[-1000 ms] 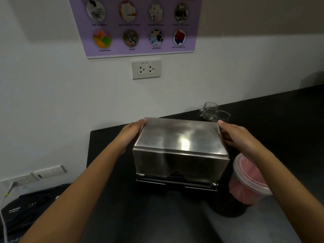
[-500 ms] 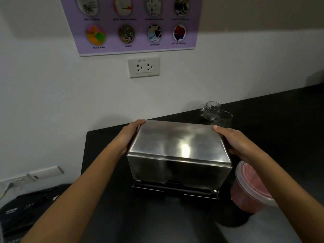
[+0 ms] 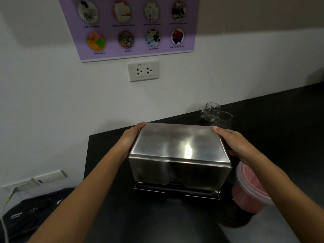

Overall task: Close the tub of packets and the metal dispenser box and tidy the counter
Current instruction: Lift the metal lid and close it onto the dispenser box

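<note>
- The metal dispenser box [image 3: 178, 155] stands on the black counter [image 3: 280, 120] near the back wall, lid down and apparently shut
- The left hand [image 3: 131, 139] and right hand [image 3: 235, 142] clasp its two short sides, palms flat, fingertips at the rear top corners
- The tub of packets [image 3: 249, 186] sits just right of the box, its clear lid seemingly on, pink packets inside
- Judged step: positioning the closed box; next calls for setting it square, then letting go
- Two clear glass cups [image 3: 215, 114] stand behind the box
- The box's lower front slot is dark; whether the tub lid is fully sealed I cannot tell
</note>
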The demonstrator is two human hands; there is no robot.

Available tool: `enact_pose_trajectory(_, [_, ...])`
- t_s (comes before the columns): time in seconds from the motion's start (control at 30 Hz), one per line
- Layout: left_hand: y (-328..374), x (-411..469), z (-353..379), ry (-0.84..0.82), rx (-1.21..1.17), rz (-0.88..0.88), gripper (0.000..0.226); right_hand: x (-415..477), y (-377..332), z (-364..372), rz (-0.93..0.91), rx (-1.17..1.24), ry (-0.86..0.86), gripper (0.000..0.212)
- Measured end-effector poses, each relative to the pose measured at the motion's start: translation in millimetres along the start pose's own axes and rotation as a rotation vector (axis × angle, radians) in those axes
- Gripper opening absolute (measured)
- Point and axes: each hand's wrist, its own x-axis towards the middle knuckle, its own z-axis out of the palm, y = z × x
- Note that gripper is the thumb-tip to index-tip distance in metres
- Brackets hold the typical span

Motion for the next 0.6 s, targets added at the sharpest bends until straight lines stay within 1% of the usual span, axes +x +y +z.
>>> enact_pose_trajectory(0.1, [1.6, -4.2, -0.6, 0.052, 0.051, 0.052, 0.046, -2.1, -0.9, -1.4, 0.009, -0.013, -0.018, 0.039])
enact_pose_trajectory(0.17, [2.9, -8.7, -0.6, 0.104, 0.091, 0.147, 0.042, -5.3, -2.5, -3.0, 0.0, -0.036, -0.028, 0.037])
enact_pose_trajectory(0.3, [8.3, -21.6, -0.5, 0.174, 0.191, 0.337, 0.036, -13.3, -7.6, -4.8, -0.043, -0.022, -0.012, 0.048])
enact_pose_trajectory(0.37, [15.0, -31.6, -0.8, 0.2, 0.204, 0.43, 0.03, -19.8, -9.8, -7.4, -0.082, 0.01, -0.001, 0.047])
enact_pose_trajectory(0.47, [27.8, -48.6, 7.4, 0.169, 0.16, 0.534, 0.016, -30.6, -10.3, -15.9, -0.127, 0.027, 0.029, 0.043])
enact_pose_trajectory(0.6, [38.7, -69.1, 38.4, 0.028, 0.145, 0.593, 0.013, -46.2, -7.3, -31.9, -0.187, 0.017, 0.111, 0.034])
